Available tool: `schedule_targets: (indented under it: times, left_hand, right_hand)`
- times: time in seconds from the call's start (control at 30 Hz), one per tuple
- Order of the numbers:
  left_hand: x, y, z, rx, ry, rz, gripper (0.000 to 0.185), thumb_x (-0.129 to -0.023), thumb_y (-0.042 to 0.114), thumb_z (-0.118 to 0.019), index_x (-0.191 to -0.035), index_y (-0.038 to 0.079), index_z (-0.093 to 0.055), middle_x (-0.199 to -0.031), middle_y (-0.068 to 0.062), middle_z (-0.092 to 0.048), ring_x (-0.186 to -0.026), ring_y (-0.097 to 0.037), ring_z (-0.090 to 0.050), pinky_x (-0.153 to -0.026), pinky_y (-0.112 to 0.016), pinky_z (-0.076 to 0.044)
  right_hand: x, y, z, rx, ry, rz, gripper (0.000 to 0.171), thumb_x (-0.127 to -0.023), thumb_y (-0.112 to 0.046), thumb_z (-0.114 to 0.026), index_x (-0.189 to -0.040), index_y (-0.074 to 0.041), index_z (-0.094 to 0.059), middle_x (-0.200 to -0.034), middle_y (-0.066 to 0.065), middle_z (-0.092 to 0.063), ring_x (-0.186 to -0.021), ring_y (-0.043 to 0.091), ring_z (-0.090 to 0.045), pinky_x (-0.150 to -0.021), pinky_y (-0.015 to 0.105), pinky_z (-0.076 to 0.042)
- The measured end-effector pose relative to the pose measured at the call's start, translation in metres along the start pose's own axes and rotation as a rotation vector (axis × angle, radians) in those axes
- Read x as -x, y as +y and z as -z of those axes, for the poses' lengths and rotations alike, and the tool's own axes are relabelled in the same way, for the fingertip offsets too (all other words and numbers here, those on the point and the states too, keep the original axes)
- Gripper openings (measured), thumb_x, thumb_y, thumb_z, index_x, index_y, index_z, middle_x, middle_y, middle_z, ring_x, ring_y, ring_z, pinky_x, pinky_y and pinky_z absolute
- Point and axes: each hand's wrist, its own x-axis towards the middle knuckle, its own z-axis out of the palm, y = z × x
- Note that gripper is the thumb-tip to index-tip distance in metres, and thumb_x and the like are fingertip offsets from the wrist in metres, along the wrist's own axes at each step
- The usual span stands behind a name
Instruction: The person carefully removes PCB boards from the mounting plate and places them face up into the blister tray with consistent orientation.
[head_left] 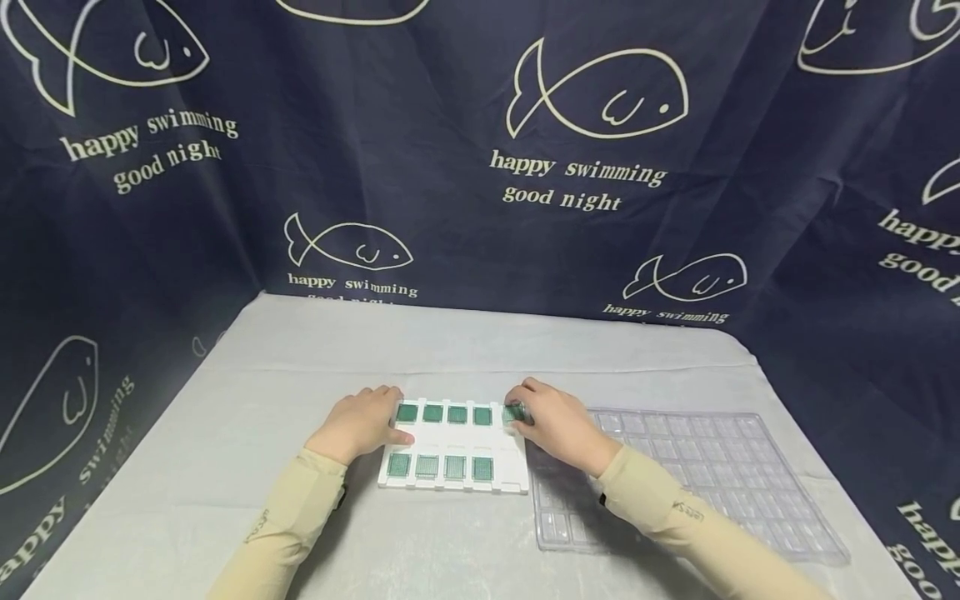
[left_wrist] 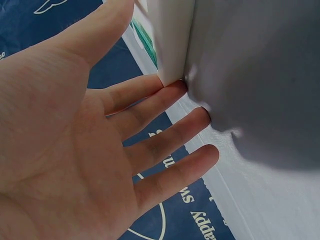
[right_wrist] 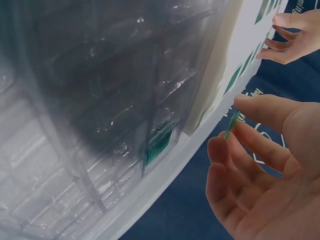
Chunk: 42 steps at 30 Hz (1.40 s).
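A white rectangular foam tray [head_left: 501, 454] lies on the grey cloth-covered bench [head_left: 247, 417], holding two rows of small green square chips [head_left: 457, 414] in its pockets: four plainly visible in the far row and four in the near row. The right hand [head_left: 557, 425] sits at the tray's far right corner and pinches one more small green chip [head_left: 513, 412] between thumb and fingertip; the right wrist view shows that chip [right_wrist: 231, 124] held edge-on, with the other fingers [right_wrist: 227, 165] loosely curled below it. The left hand [head_left: 362, 422] lies at the tray's left edge with fingers [left_wrist: 165, 135] nearly straight, tips touching the tray's side and the cloth, gripping nothing.

Just to the right of the foam tray lies a clear plastic blister tray with many square pockets [head_left: 720, 467]; one green chip [right_wrist: 158, 145] seems to rest in a pocket near its edge.

The pinch looks thin, so the chip could slip or twist out and fall onto the cloth or into a wrong pocket. If it goes down tilted, it may sit proud of its pocket rather than flat. The foam tray is light; with only straight fingertips bracing it, a sideways push from the right hand could slide it and jostle the seated chips. The right forearm [head_left: 660, 508] lies across the clear tray and could drag or flex it.
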Motion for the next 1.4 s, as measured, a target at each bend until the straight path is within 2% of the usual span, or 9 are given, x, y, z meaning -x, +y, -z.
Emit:
schedule_targets:
  times: [0.17, 0.4, 0.73, 1.03, 1.4]
  left_hand:
    - [0.000, -0.001, -0.003, 0.002, 0.001, 0.006, 0.073, -0.081, 0.044, -0.082, -0.133, -0.001, -0.058, -0.127, -0.015, -0.068, -0.113, -0.037, -0.065, -0.095, -0.055, -0.055]
    - [-0.001, -0.001, -0.003, -0.006, -0.002, 0.003, 0.074, -0.082, 0.045, -0.081, -0.134, -0.001, -0.058, -0.128, -0.016, -0.068, -0.114, -0.038, -0.065, -0.096, -0.055, -0.055]
    - [0.001, 0.002, 0.001, -0.011, -0.005, -0.006, 0.073, -0.081, 0.046, -0.081, -0.133, -0.001, -0.059, -0.127, -0.015, -0.068, -0.112, -0.037, -0.066, -0.094, -0.054, -0.056]
    - [0.003, 0.002, 0.001, -0.004, -0.008, -0.001, 0.072, -0.082, 0.044, -0.082, -0.133, 0.000, -0.058, -0.129, -0.015, -0.068, -0.113, -0.036, -0.065, -0.094, -0.054, -0.055]
    - [0.002, 0.002, 0.002, -0.008, -0.004, -0.006, 0.074, -0.082, 0.046, -0.081, -0.134, -0.001, -0.058, -0.129, -0.016, -0.068, -0.114, -0.038, -0.065, -0.095, -0.055, -0.055]
  right_hand:
    - [0.004, 0.000, 0.000, -0.001, 0.032, 0.021, 0.032, -0.085, -0.023, -0.083, -0.113, -0.015, -0.071, -0.105, -0.001, -0.068, -0.080, 0.010, -0.064, -0.061, 0.025, -0.053]
    - [0.009, 0.001, 0.003, -0.025, 0.027, 0.016, 0.030, -0.087, -0.021, -0.082, -0.113, -0.017, -0.071, -0.107, 0.001, -0.068, -0.078, 0.011, -0.064, -0.058, 0.022, -0.049]
    - [0.017, 0.004, 0.006, -0.040, 0.001, -0.011, 0.027, -0.087, -0.018, -0.082, -0.111, -0.017, -0.070, -0.102, 0.001, -0.066, -0.078, 0.011, -0.062, -0.058, 0.023, -0.049]
    - [0.022, 0.003, 0.009, -0.032, 0.018, -0.014, 0.029, -0.086, -0.017, -0.082, -0.112, -0.017, -0.070, -0.102, 0.000, -0.066, -0.077, 0.010, -0.062, -0.061, 0.025, -0.052]
    - [0.032, 0.009, 0.008, -0.058, 0.023, -0.080, 0.036, -0.085, -0.017, -0.083, -0.119, -0.013, -0.071, -0.105, 0.001, -0.068, -0.078, 0.012, -0.064, -0.063, 0.025, -0.054]
